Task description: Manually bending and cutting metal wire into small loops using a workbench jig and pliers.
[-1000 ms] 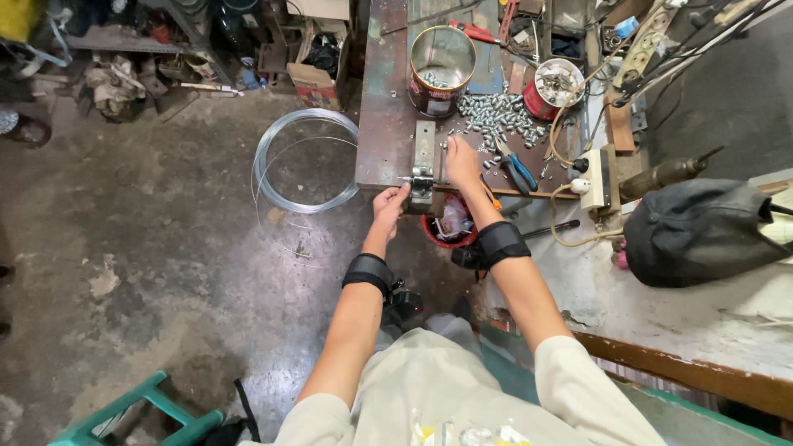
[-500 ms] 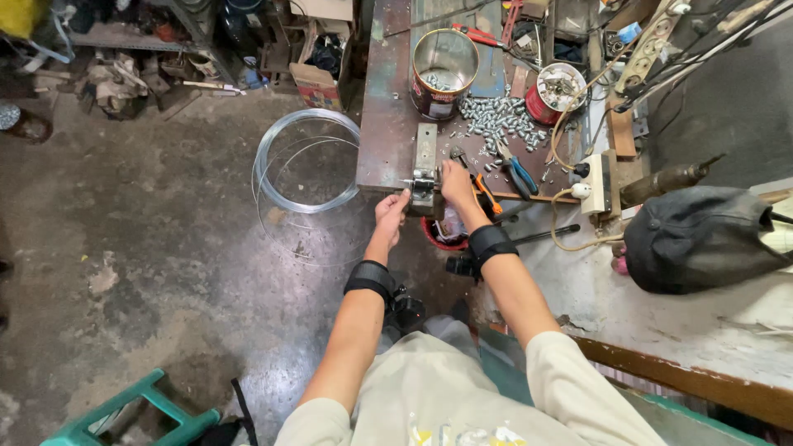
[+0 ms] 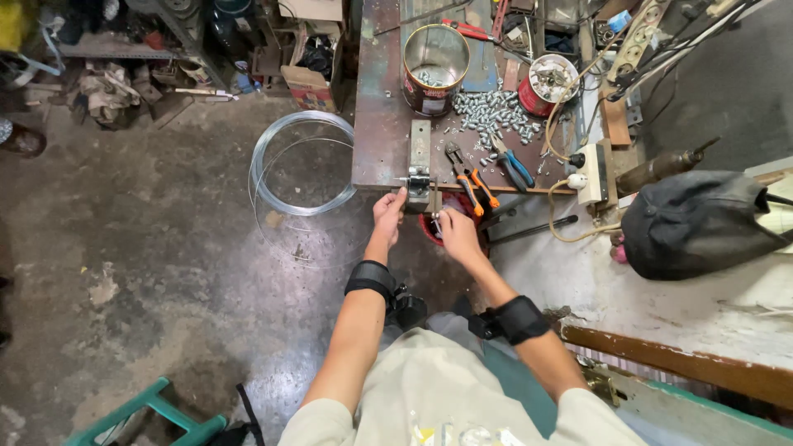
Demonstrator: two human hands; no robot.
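Head view: your left hand steadies the jig at the surface's near edge; right hand pinches something small, unclear what.

The bench is rusty brown, streaked with blue-green along its left edge. At its front edge sits a dull grey jig. The pliers have orange handles; the cutters beside them have blue ones. Silver bolts lie heaped mid-bench, between a tarnished grey can and a red tin at the back. Below the front edge a red tub shows. Both wrists wear black bands. The wire coil is pale silver on mottled grey-brown floor. A stool is teal. The bag is black.
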